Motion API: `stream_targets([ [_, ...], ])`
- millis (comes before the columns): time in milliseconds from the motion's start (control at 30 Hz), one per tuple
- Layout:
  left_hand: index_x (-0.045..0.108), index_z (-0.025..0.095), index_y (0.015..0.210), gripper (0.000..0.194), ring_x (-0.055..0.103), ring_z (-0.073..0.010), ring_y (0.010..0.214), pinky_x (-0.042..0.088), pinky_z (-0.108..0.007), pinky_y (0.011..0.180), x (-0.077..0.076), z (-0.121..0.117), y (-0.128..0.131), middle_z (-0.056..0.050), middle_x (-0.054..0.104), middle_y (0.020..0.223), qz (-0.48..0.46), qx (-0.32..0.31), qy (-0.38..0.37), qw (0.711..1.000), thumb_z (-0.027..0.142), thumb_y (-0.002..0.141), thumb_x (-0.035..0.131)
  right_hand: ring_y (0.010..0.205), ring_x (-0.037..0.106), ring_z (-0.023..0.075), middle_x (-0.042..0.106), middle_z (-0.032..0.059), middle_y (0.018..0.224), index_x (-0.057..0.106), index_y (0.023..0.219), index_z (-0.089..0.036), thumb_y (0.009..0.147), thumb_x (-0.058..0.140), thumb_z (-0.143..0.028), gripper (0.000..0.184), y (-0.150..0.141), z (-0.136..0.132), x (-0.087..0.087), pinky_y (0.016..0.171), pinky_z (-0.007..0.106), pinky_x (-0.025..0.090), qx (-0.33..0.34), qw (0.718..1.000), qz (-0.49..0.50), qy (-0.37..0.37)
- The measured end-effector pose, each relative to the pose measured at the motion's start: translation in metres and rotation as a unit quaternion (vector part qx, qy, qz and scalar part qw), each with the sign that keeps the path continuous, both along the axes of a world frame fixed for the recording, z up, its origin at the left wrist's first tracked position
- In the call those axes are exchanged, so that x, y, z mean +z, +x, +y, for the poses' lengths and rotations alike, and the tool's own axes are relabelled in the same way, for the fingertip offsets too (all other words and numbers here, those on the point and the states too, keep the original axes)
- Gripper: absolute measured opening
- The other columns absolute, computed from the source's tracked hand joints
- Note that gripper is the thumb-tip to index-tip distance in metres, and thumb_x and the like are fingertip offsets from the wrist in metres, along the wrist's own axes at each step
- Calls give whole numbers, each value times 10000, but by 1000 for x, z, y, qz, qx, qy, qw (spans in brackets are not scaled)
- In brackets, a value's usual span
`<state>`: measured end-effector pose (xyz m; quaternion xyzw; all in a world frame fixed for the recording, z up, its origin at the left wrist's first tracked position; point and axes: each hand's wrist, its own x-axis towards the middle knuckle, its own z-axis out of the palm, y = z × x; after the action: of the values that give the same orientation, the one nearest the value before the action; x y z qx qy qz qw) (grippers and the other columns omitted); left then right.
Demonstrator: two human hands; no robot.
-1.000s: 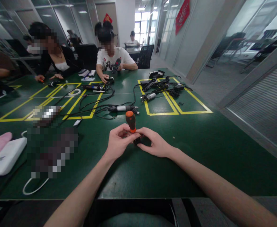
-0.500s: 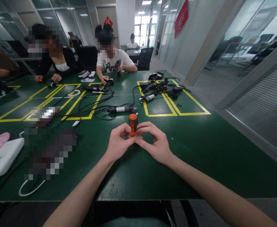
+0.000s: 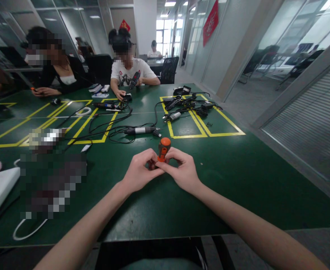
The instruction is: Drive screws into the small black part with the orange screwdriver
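Observation:
A short screwdriver (image 3: 164,147) with an orange and dark grey handle stands over the green table, its top leaning slightly right. My left hand (image 3: 143,165) is closed, its fingertips at the screwdriver's lower end. From the other side my right hand (image 3: 183,167) curls its fingers against the handle, and its thumb meets the left thumb in front. The shaft and tip are hidden behind the thumbs, so I cannot tell what they touch.
Beyond my hands lie a silver-and-black cylindrical tool (image 3: 140,130) and a tangle of cables (image 3: 201,107) within yellow tape outlines. A white box-like device (image 3: 4,191) sits at left. Across the table a person holds a power drill (image 3: 135,80); another person sits further left.
The screwdriver's top has tilted to the right, and my fingers have drawn closer around it. My view has turned a little to the right. The person at far left has moved their hands.

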<state>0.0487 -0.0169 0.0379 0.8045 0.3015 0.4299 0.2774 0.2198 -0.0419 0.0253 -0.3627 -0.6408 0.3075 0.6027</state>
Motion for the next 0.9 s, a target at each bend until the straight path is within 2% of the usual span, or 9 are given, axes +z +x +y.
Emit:
stream_targets([
  [67, 645, 180, 848, 178, 598, -145, 733, 497, -253, 668, 0, 3, -11, -14, 660, 844, 48, -30, 23, 998, 285, 847, 788, 711, 639, 170, 705, 8, 753, 743, 743, -219, 853, 801, -249, 128, 2, 1, 0, 666, 310, 528, 15, 1000, -6, 12],
  [100, 677, 181, 965, 239, 642, -177, 832, 536, -286, 745, -2, 6, -17, -42, 694, 944, 64, -38, 28, 997, 298, 819, 826, 732, 656, 175, 718, 15, 773, 759, 765, -220, 864, 790, -241, 106, 3, 1, 0, 684, 315, 541, 21, 1000, -8, 14],
  [200, 612, 212, 1352, 647, 632, -288, 1261, 513, -433, 1082, -15, 13, -33, -131, 652, 1384, 113, -76, 4, 991, 286, 765, 874, 801, 693, 189, 751, 38, 854, 784, 823, -221, 909, 743, -252, 101, 6, 1, -1, 751, 336, 573, 32, 999, -12, 9],
  [267, 560, 230, 1436, 751, 586, -310, 1358, 465, -466, 1154, -28, 16, -38, -138, 611, 1481, 143, -105, -27, 984, 270, 757, 879, 735, 678, 173, 740, 36, 828, 783, 862, -214, 946, 709, -297, 140, 7, 1, -3, 723, 331, 576, 50, 999, -10, -19],
  [367, 633, 224, 1337, 541, 675, -268, 1194, 490, -435, 1106, -40, 15, -36, -90, 730, 1288, 166, -107, -61, 978, 240, 830, 821, 583, 613, 133, 703, 18, 745, 756, 922, -195, 984, 666, -398, 231, 7, -1, -6, 611, 298, 552, 111, 990, 12, -83],
  [467, 715, 219, 1146, 225, 708, -227, 1029, 526, -380, 998, -39, 12, -30, -51, 772, 1110, 178, -88, -83, 977, 270, 927, 728, 596, 636, 127, 713, 23, 782, 713, 978, -190, 956, 703, -469, 280, 7, -3, -9, 624, 292, 570, 147, 982, 43, -110],
  [733, 630, 201, 882, 365, 636, -202, 781, 482, -309, 715, -37, 8, -28, -13, 686, 859, 177, -25, -11, 984, 425, 765, 893, 631, 645, 138, 730, 37, 813, 720, 825, -196, 842, 838, -442, 274, 12, -4, -6, 603, 295, 576, 87, 989, 56, -107],
  [833, 589, 199, 871, 402, 650, -205, 835, 501, -310, 740, -40, 5, -28, -30, 683, 942, 154, -29, -5, 988, 406, 748, 911, 593, 629, 131, 697, 22, 771, 763, 849, -192, 875, 802, -472, 284, 15, -2, -5, 576, 294, 556, 104, 988, 50, -100],
  [900, 614, 196, 969, 431, 674, -214, 901, 526, -317, 785, -40, 4, -28, -52, 699, 1041, 140, -40, -20, 989, 384, 735, 923, 552, 626, 123, 694, 18, 738, 767, 895, -183, 934, 733, -496, 317, 16, -2, -6, 578, 299, 556, 130, 984, 54, -112],
])
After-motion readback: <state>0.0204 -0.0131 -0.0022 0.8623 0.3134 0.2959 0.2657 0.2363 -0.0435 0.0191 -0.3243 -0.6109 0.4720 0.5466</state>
